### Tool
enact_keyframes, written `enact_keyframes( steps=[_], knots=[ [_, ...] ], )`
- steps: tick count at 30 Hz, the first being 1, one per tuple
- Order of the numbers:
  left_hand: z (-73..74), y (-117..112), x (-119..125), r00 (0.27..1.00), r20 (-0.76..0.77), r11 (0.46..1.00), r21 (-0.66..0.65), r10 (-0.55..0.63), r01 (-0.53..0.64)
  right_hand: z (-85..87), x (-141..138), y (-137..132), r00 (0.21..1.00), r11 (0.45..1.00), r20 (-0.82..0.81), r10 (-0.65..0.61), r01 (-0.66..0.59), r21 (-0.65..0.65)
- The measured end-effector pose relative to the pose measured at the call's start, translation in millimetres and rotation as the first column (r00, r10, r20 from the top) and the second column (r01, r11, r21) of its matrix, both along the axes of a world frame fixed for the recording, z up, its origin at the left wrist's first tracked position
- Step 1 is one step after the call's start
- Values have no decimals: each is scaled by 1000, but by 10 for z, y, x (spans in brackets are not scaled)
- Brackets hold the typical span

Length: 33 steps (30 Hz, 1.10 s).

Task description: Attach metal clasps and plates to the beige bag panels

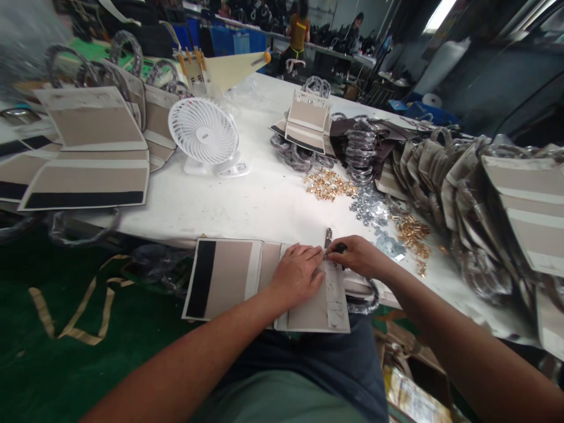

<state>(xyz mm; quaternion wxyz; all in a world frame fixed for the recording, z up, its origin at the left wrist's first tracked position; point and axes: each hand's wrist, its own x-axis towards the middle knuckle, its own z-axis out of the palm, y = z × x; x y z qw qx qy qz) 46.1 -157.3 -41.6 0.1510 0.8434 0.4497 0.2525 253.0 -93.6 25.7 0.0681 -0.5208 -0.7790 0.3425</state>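
Observation:
A beige bag panel (234,276) with a black strip along its left end lies across my lap at the table's front edge. My left hand (299,275) rests flat on its right half, fingers stretched out and pressing the surface. At the panel's upper right edge, my right hand (352,256) is closed in a pinch around a small dark tool (338,248), partly hidden by the fingers. A short metal piece (328,236) sticks up beside the fingertips; whether it belongs to the tool I cannot tell. A plastic-wrapped handle (368,301) shows below the right wrist.
Gold-coloured fasteners (330,185) and grey metal plates (370,207) lie in piles on the white table (198,205). A white fan (205,132) stands behind. Stacked bag pieces (445,170) crowd the right, more bag panels (92,123) the left. Two people are in the background.

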Motion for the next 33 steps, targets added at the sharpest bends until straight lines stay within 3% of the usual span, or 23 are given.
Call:
enact_keyframes(
  steps=[6,13,18,25,30,33],
  knots=[
    [11,45,53,994,96,998,1,59,-59,11,-18,62,994,1000,104,10,-12,23],
    [45,99,111,986,129,995,2,102,-103,-42,-65,-27,945,981,303,-124,70,182],
    [59,147,151,981,144,992,-1,127,-128,-126,-20,-180,951,954,236,-199,133,270],
    [52,235,182,977,155,990,-14,144,-144,-47,127,-217,981,975,-39,-188,191,113],
    [57,301,143,989,119,996,1,92,-93,69,314,-259,916,913,-120,-382,395,104],
    [76,344,105,993,106,999,2,53,-54,58,485,-121,885,872,-92,-456,465,153]
  ],
)
